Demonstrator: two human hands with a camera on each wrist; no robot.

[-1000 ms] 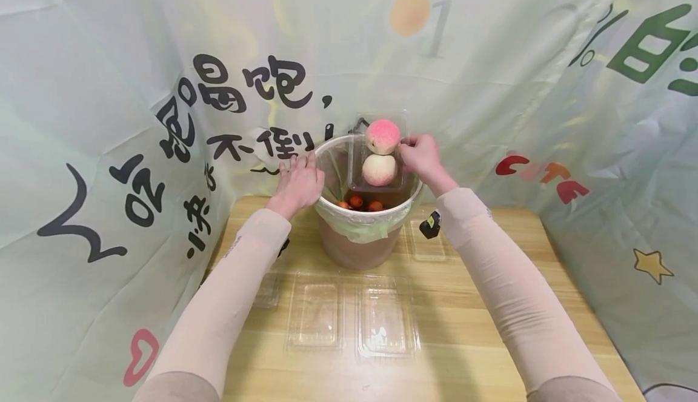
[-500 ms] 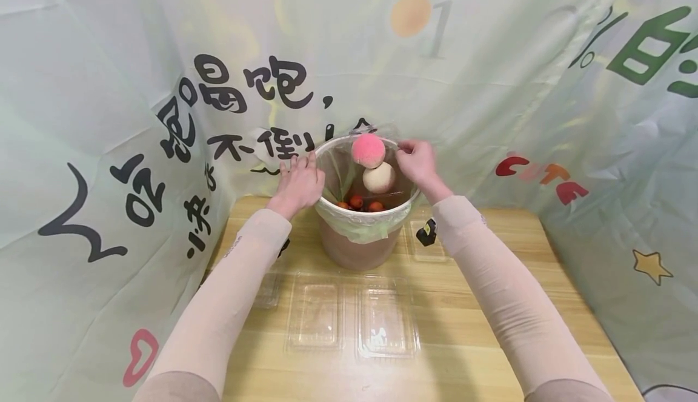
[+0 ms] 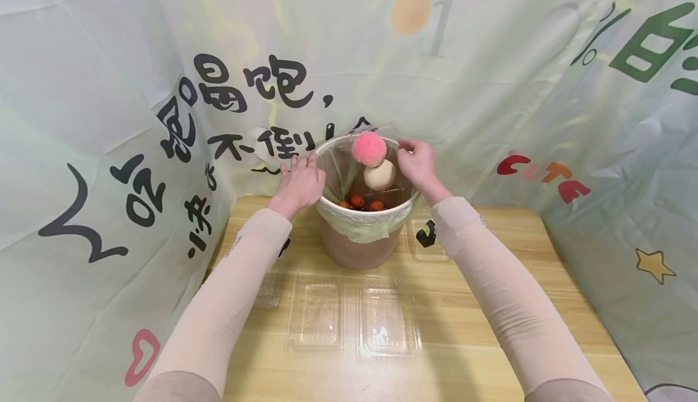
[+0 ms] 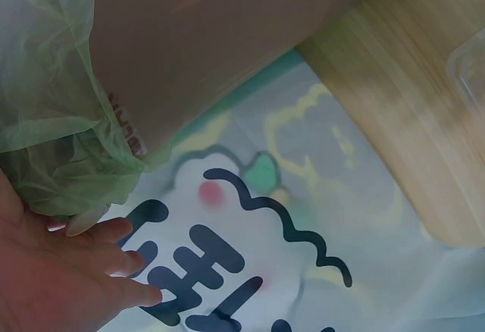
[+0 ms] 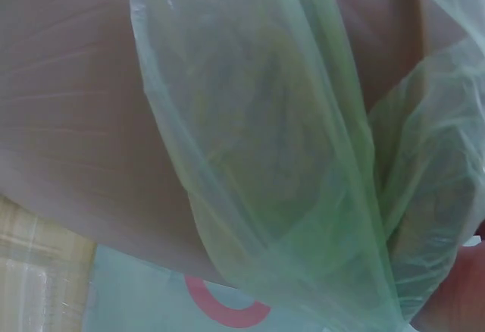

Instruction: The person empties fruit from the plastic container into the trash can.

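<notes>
From your head camera, the brown bucket (image 3: 360,232) with its green liner (image 3: 354,223) stands on the wooden table (image 3: 491,305), toward its far edge, close to the printed curtain (image 3: 136,87) that walls the table on three sides. Your left hand (image 3: 299,182) rests on the bucket's left rim with fingers relaxed. Your right hand (image 3: 417,162) pinches a clear tray (image 3: 384,130) tipped over the bucket's right rim; a pink peach (image 3: 369,148) and a pale peach (image 3: 379,175) hang over the bucket's mouth, above small red fruits (image 3: 357,201) inside. Empty clear trays (image 3: 354,320) lie nearer you than the bucket, with bare wood at either side.

Your left wrist camera shows fingers (image 4: 114,260) lying straight just beside the liner's folded edge (image 4: 53,158), the table edge (image 4: 394,120) right of the bucket.

Your right wrist camera shows only liner (image 5: 288,165) over bucket wall (image 5: 68,104); that hand's grip cannot be told there.
</notes>
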